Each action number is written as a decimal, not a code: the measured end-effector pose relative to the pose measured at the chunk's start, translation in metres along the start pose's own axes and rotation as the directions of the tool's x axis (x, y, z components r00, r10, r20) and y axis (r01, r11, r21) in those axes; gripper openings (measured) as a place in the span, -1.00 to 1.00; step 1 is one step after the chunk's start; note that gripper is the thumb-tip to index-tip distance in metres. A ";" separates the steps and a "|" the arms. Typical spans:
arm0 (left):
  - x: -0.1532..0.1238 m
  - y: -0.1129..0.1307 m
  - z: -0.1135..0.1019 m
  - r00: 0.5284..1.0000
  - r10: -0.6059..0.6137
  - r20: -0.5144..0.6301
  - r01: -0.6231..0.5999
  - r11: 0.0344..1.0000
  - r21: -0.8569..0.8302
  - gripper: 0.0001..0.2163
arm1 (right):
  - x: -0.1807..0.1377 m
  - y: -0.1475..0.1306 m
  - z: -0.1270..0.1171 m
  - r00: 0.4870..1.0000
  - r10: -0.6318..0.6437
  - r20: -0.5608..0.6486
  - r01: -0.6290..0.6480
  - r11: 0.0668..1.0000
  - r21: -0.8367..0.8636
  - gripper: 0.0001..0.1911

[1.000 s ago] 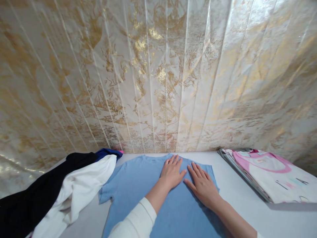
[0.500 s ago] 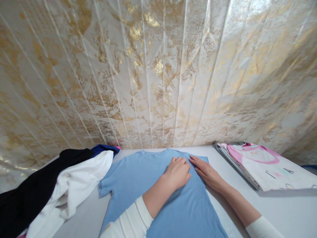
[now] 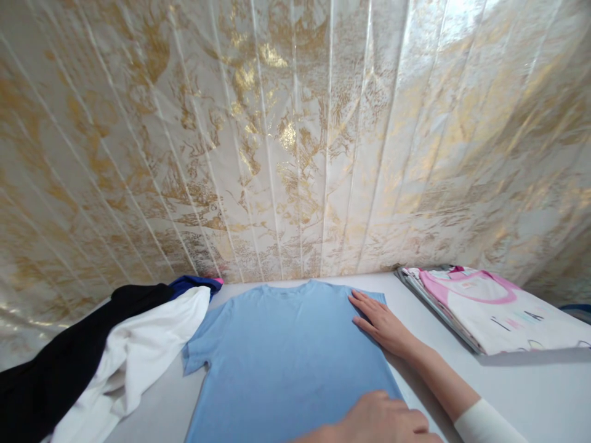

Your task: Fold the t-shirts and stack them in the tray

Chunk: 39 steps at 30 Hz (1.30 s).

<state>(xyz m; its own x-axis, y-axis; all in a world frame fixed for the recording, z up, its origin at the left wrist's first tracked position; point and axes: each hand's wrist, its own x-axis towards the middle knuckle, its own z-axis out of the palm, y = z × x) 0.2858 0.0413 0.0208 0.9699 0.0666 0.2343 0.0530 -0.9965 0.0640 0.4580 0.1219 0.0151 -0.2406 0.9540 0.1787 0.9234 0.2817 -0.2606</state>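
A light blue T-shirt (image 3: pixel 281 351) lies spread out on the pale table, its neckline toward the wall. My right hand (image 3: pixel 381 323) rests flat with outstretched fingers on the shirt's right shoulder, near that sleeve. Low in the view, over the lower right part of the shirt, is my left hand (image 3: pixel 373 418). It is smeared by motion and cut off by the bottom edge; its knuckles show, but its fingertips and whether they pinch any cloth are hidden.
Loose black clothing (image 3: pixel 83 332) and a white garment (image 3: pixel 143 351) lie heaped at the left, with a blue piece (image 3: pixel 191 283) behind. A stack of folded clothes stands at the right, topped by a white and pink shirt (image 3: pixel 512 307). A gold-patterned sheet (image 3: pixel 295 154) covers the wall.
My left hand has moved from the shirt's upper right chest down toward the bottom edge of the view. The shirt's front looks smoother. My right hand stays near the shoulder.
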 end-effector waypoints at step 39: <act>-0.155 0.073 -0.081 0.919 -0.379 0.105 0.387 0.920 -0.064 -0.49 | -0.098 -0.126 -0.013 0.978 -0.206 0.023 0.203 0.974 0.105 -0.40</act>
<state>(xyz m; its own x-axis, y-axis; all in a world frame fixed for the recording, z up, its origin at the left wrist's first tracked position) 0.1203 -0.0379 0.0681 0.8965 0.4339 0.0895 0.4085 -0.8878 0.2120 0.3694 -0.0079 0.0426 -0.4324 0.8776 0.2070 0.8188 0.4783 -0.3173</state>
